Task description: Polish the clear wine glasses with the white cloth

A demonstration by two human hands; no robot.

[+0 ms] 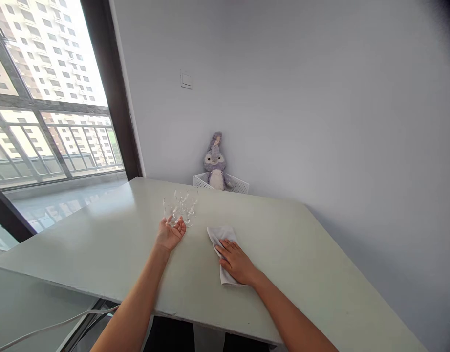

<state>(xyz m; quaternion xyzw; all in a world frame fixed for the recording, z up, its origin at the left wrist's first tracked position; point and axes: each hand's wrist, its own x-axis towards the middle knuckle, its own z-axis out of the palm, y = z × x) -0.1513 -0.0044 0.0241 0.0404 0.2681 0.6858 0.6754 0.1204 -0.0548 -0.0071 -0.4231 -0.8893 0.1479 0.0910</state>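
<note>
Several clear stemmed glasses (188, 208) stand close together on the pale table (283, 239), left of its middle. My left hand (170, 234) is palm up at their near side, fingers apart and slightly curled; its fingertips overlap the nearest glass bases, and whether they touch is unclear. To the right, a folded light grey cloth (219, 233) lies flat on the table. My right hand (235, 261) rests palm down on this cloth with its fingers spread, covering part of it.
Behind the table's far edge, a purple plush rabbit (216, 168) sits in a white perforated basket (239, 185) against the wall. A white cable (59, 322) hangs below the table's near edge at the left. Tall windows (56, 98) stand at the left.
</note>
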